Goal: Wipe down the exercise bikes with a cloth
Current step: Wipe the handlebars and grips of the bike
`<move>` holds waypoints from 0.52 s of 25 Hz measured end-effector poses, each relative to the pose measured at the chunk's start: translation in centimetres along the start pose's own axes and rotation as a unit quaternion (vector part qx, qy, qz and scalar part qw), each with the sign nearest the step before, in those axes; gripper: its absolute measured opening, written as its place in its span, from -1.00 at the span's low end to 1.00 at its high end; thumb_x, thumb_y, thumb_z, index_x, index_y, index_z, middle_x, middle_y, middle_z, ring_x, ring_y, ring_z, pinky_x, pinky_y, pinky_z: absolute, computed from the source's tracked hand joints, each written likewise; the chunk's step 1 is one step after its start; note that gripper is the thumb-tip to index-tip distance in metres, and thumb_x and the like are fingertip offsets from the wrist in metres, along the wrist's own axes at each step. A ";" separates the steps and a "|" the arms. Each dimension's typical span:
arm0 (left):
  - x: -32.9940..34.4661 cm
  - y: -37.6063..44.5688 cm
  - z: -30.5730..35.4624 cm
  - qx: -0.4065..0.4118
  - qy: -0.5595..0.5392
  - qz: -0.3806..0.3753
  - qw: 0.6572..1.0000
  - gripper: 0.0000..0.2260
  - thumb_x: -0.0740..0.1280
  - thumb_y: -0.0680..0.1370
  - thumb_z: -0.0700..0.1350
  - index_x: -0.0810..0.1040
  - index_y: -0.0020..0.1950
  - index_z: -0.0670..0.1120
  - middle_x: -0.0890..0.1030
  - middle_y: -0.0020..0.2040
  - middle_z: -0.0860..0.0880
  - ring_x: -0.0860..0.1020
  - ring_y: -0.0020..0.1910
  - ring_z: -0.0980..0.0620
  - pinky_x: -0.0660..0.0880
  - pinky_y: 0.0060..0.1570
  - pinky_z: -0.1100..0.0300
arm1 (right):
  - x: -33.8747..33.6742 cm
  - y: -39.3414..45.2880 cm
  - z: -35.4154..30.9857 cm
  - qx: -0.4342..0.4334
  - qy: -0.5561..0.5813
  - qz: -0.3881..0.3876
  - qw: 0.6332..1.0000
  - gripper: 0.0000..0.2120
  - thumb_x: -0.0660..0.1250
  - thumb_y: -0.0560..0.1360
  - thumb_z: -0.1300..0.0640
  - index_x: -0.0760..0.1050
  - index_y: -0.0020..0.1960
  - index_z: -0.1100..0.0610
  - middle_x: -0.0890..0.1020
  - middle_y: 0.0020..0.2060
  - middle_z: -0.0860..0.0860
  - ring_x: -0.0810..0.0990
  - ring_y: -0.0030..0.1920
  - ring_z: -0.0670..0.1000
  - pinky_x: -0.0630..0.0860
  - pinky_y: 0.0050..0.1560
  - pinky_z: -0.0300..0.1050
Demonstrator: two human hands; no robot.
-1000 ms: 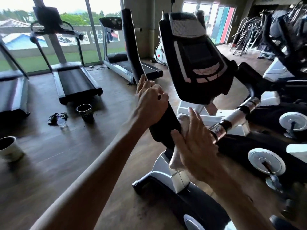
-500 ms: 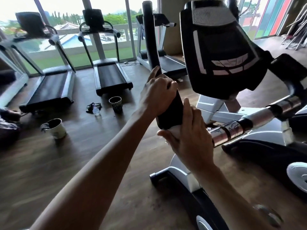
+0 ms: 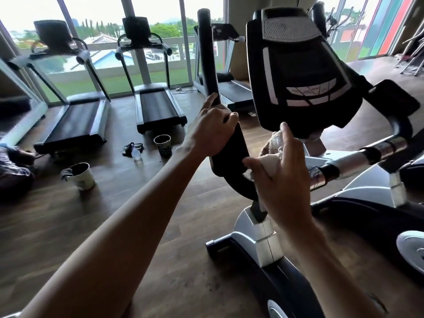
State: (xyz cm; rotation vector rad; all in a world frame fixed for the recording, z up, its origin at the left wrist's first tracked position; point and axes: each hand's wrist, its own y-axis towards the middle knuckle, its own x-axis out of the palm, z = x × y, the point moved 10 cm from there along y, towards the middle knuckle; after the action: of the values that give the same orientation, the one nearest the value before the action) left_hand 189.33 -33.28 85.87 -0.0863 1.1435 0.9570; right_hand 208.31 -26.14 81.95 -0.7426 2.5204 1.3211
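Since 0.5 s ago: right hand [image 3: 284, 180] has lifted its fingers off the black handlebar [image 3: 207, 65]; the cloth [image 3: 271, 152] now shows. Left hand [image 3: 212, 131] grasps the handlebar, index finger extended along it. Right hand pinches the cloth against the grip's lower end, at 3 o'clock of the left hand. Console [image 3: 302, 72] at 1 o'clock.

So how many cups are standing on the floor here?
2. A light cup stands at left with something draped over its rim; a dark patterned cup stands further back, in front of the middle treadmill. The bike and arms could hide more.
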 end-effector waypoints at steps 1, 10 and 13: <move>-0.1 -0.2 0.2 -0.005 -0.005 -0.001 1.000 -0.66 0.08 0.57 0.16 0.48 -0.30 0.07 0.64 0.24 0.12 0.09 0.63 0.07 0.29 0.47 -0.03 | 0.0 -0.1 0.3 -0.005 -0.026 -0.029 0.999 -0.12 0.35 0.52 -0.29 0.15 0.58 0.25 0.48 0.33 0.15 0.46 0.30 0.04 0.34 0.24 -0.28; -0.5 -0.9 1.2 -0.018 0.038 0.016 0.999 -0.65 0.14 0.68 0.06 0.60 -0.19 0.00 0.56 0.38 0.14 0.07 0.63 0.09 0.38 0.40 -0.04 | 3.6 -3.2 -0.6 -0.067 -0.273 -0.108 0.954 -0.31 0.07 0.57 -0.43 0.53 0.21 0.17 0.64 -0.01 0.09 0.59 0.06 0.16 0.48 0.14 0.10; -0.6 -1.0 1.2 -0.036 0.079 0.022 0.996 -0.62 0.09 0.69 0.06 0.67 0.09 -0.05 0.49 0.47 0.10 0.06 0.63 0.09 0.41 0.37 -0.10 | 3.6 -4.5 -0.9 -0.094 -0.277 -0.096 0.952 -0.33 0.09 0.62 -0.35 0.50 0.29 0.23 0.62 0.06 0.12 0.56 0.10 0.17 0.46 0.21 0.12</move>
State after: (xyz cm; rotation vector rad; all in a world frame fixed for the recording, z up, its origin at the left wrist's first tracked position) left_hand 190.85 -33.58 86.49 -0.1978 1.2605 1.0454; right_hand 207.58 -30.22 77.88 -0.5346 1.8582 1.4647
